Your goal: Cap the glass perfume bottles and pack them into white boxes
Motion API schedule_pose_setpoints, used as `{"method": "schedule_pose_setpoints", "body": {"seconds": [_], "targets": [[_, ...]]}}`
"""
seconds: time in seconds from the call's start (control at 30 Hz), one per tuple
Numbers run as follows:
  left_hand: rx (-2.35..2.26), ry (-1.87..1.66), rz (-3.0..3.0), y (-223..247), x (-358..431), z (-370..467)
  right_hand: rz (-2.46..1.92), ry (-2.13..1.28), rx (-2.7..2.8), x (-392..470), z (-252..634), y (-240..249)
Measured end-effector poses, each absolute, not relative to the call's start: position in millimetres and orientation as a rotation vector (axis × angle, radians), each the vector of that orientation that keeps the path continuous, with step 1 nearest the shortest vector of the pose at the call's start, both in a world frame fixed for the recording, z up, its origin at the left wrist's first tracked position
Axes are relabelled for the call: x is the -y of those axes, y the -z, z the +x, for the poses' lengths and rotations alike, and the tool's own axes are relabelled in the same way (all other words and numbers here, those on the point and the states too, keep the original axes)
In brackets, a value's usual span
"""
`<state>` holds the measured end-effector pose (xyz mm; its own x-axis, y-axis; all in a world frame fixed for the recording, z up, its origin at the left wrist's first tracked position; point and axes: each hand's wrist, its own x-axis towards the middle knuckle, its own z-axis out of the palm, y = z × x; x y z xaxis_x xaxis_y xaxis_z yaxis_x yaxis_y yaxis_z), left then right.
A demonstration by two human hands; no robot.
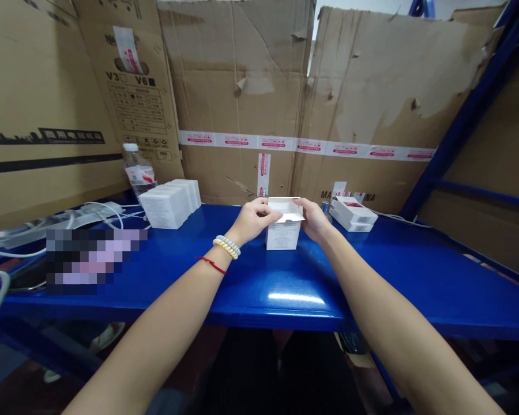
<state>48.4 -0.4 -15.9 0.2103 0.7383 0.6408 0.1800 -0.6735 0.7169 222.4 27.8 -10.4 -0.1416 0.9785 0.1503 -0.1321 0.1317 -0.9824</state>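
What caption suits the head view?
Left hand and right hand on a white box with an open flap, at a blue table.

The bench (415, 259) was blue and glossy, with a bright light reflection (296, 298) near its front edge. Cardboard (233, 46) stood along the back, creased and torn in places, crossed by a band of printed tape (324, 147). A left panel (26, 75), also brown card, bore dark printing. On the right, a slanting blue post (471, 112) met a rail (480, 189). A pale surface (372, 6) showed above; the floor (194, 357) was dim.
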Motion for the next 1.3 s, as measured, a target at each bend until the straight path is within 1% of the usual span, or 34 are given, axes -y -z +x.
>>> {"method": "schedule_pose_setpoints", "body": {"seconds": [0.13,0.2,0.3,0.43,0.5,0.57,0.67,0.73,0.9,1.0,1.17,1.3], "targets": [[-0.946,-1.536,2.114,19,0,51,-0.881,-1.312,1.250,-29,225,11],[-0.981,-1.541,2.228,19,0,50,-0.951,-1.243,1.296,-30,227,13],[-1.044,-1.524,2.339,18,1,48,-1.169,-0.916,1.412,-35,233,16],[-1.177,-1.488,2.280,16,1,46,-1.378,-0.254,1.356,-46,255,18],[-1.202,-1.450,2.191,17,-1,45,-1.472,-0.109,1.229,-54,272,20],[-1.188,-1.416,2.093,20,-5,44,-1.544,-0.120,1.145,-63,290,25],[-1.145,-1.350,1.994,27,-12,43,-1.567,-0.323,1.177,-75,308,34],[-1.130,-1.283,1.982,32,-16,42,-1.616,-0.386,1.268,-78,312,39],[-1.054,-1.219,1.995,36,-20,42,-1.780,-0.201,1.464,-72,305,38],[-1.061,-1.239,1.992,32,-18,43,-1.843,-0.233,1.499,-69,301,32],[-1.029,-1.314,1.985,30,-17,43,-1.748,-0.348,1.592,-70,301,28],[-0.961,-1.318,1.871,30,-18,44,-1.646,-0.435,1.654,-70,300,33]]}}
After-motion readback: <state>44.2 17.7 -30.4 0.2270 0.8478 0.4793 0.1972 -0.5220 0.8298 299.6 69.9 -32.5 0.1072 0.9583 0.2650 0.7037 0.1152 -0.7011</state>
